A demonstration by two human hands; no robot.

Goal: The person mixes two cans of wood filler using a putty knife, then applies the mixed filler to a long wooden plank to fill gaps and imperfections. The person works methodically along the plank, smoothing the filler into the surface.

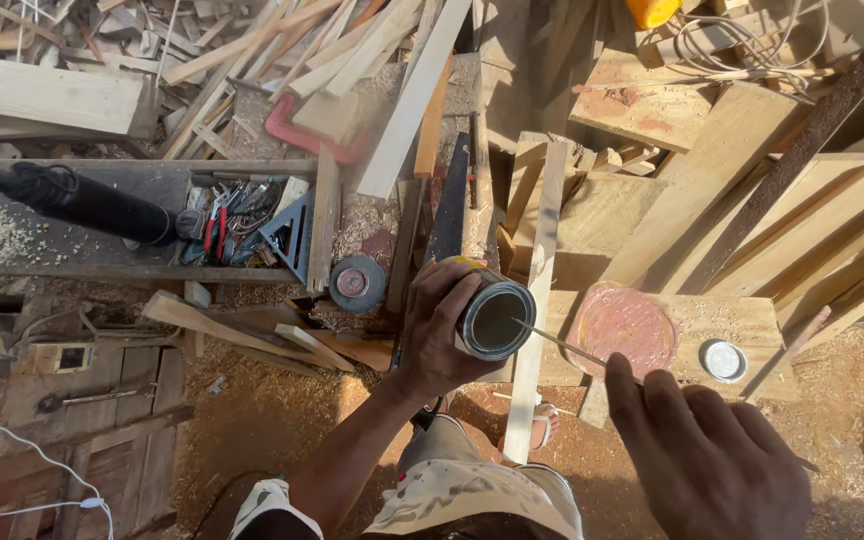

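Metal can (492, 318) tilted rightward, stick (562, 345) inside

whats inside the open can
A thin stick held by the right hand pokes into the can, gripped by the left hand. Its dark contents cannot be made out.

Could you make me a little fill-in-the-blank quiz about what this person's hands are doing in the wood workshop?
1. The left hand grips an open round ____.
2. The right hand holds a thin stick whose tip reaches into the ____ of the tin can.
3. The round metal lid lies on a ____ board, apart from the can.
4. The circular stain on that board is ____ in colour.

Missing words: tin can; mouth; wooden; pinkish red
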